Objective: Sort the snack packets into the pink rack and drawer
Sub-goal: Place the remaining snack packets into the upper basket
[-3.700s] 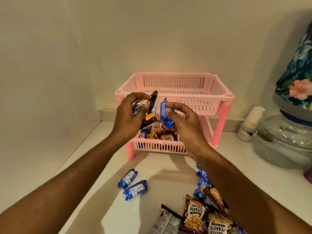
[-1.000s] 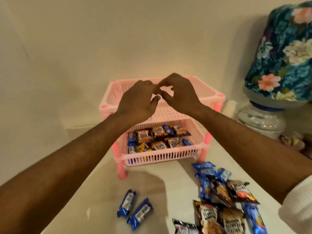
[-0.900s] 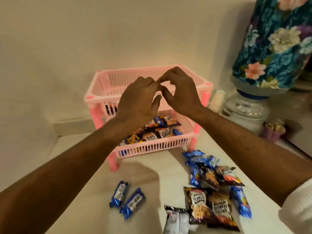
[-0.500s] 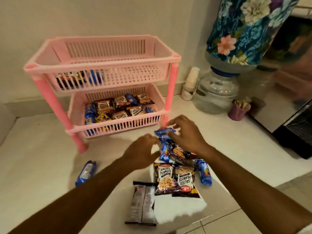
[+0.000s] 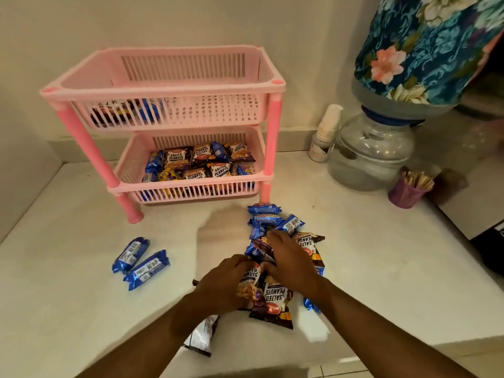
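My left hand [image 5: 226, 282] and right hand [image 5: 290, 264], close together, rest on the counter pile [image 5: 272, 298] with fingers curling into packets, though any firm grip is unclear, while the rack [image 5: 169, 88] is partly stocked and two blue bars [image 5: 140, 264] wait.

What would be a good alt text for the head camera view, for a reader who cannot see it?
Both hands, left hand and right hand, rest on a pile of snack packets on a white counter, before a two-tier pink rack already holding packets.
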Tool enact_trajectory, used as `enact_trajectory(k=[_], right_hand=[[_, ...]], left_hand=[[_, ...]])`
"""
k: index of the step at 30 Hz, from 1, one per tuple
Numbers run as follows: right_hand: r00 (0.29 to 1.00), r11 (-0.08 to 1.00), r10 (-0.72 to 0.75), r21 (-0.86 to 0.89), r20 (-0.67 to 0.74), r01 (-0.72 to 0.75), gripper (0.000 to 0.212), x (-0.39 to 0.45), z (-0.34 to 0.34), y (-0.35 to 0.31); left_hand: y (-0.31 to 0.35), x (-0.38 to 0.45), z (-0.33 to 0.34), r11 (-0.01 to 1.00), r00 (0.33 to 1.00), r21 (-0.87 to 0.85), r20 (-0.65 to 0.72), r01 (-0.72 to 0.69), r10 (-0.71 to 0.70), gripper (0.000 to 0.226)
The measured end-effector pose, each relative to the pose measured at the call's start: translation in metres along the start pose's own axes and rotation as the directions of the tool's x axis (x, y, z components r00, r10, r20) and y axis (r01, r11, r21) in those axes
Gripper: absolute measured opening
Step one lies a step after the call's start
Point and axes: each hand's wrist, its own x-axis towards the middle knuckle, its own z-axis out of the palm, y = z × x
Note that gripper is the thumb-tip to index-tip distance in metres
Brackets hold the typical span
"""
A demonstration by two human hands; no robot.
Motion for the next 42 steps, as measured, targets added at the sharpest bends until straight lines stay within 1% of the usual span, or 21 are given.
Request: enact_trajectory(k=[2, 4, 6, 10, 12, 14, 16, 20, 23, 25, 28, 30, 32, 37, 39, 40, 42], right_hand=[[1.0, 1.0, 0.024, 0.02, -0.019, -0.024, 0.076, 0.003, 0.002, -0.002], [0.999, 0.999, 0.02, 0.045, -0.05, -0.017, 0.066, 0.005, 0.0, -0.003], [0.997, 0.996, 0.017, 0.09, -0.079, -0.009, 0.058, 0.006, -0.004, -0.002], [0.992, 0.984, 0.025, 0.177, -0.123, -0.003, 0.043, 0.004, -0.022, 0.001], [0.983, 0.973, 0.022, 0.232, -0.184, 0.022, 0.039, 0.001, -0.035, -0.001], [0.973, 0.968, 0.018, 0.248, -0.23, 0.041, 0.033, -0.001, -0.048, -0.001], [0.971, 0.969, 0.005, 0.242, -0.24, 0.055, 0.034, -0.001, -0.063, -0.001], [0.961, 0.942, -0.061, 0.303, -0.271, 0.145, 0.037, 0.004, -0.101, -0.013], [0.951, 0.916, -0.067, 0.358, -0.303, 0.179, 0.039, 0.011, -0.136, -0.035], [0.923, 0.895, -0.094, 0.374, -0.374, 0.243, 0.041, 0.017, -0.161, -0.051], [0.862, 0.85, -0.15, 0.382, -0.483, 0.362, 0.045, 0.026, -0.203, -0.077], [0.824, 0.842, -0.174, 0.352, -0.54, 0.408, 0.045, 0.032, -0.231, -0.095], [0.775, 0.847, -0.212, 0.283, -0.595, 0.45, 0.045, 0.04, -0.257, -0.114], [0.641, 0.815, -0.279, 0.177, -0.715, 0.553, 0.041, 0.074, -0.3, -0.155], [0.592, 0.813, -0.299, 0.125, -0.749, 0.569, 0.04, 0.096, -0.307, -0.171], [0.581, 0.815, -0.313, 0.101, -0.752, 0.571, 0.04, 0.108, -0.307, -0.177], [0.588, 0.827, -0.359, 0.045, -0.725, 0.56, 0.04, 0.136, -0.305, -0.186]], left_hand=[[0.0, 0.001, 0.004, 0.999, 1.0, 0.033, -0.006, -0.013, 0.013, 0.089], [-0.001, 0.001, 0.006, 0.999, 0.999, 0.041, -0.026, -0.025, 0.027, 0.081], [-0.002, 0.001, 0.006, 0.999, 0.998, 0.023, -0.058, -0.031, 0.033, 0.072], [-0.004, 0.001, -0.004, 1.0, 0.997, 0.004, -0.066, -0.026, 0.026, 0.06], [-0.004, -0.001, -0.013, 0.999, 0.995, -0.024, -0.094, -0.023, 0.021, 0.052], [-0.005, -0.003, -0.024, 0.998, 0.992, -0.057, -0.13, -0.017, 0.009, 0.045], [-0.005, -0.007, -0.039, 0.995, 0.986, -0.094, -0.167, -0.022, 0.006, 0.044], [-0.003, -0.019, -0.09, 0.987, 0.967, -0.123, -0.247, -0.102, 0.069, 0.035], [0.001, -0.031, -0.149, 0.983, 0.926, -0.078, -0.356, -0.163, 0.126, 0.032], [0.006, -0.041, -0.188, 0.981, 0.896, -0.052, -0.418, -0.187, 0.149, 0.032], [0.012, -0.057, -0.241, 0.978, 0.849, -0.026, -0.501, -0.206, 0.166, 0.033], [0.016, -0.066, -0.272, 0.973, 0.827, -0.039, -0.535, -0.229, 0.173, 0.033], [0.017, -0.074, -0.301, 0.968, 0.803, -0.058, -0.571, -0.245, 0.169, 0.032], [0.011, -0.076, -0.362, 0.971, 0.677, 0.035, -0.711, -0.236, 0.19, 0.027], [0.003, -0.066, -0.381, 0.977, 0.63, 0.041, -0.759, -0.211, 0.168, 0.028], [-0.001, -0.058, -0.387, 0.982, 0.614, 0.045, -0.775, -0.185, 0.151, 0.028], [-0.01, -0.038, -0.396, 0.991, 0.615, 0.061, -0.779, -0.116, 0.12, 0.028]])
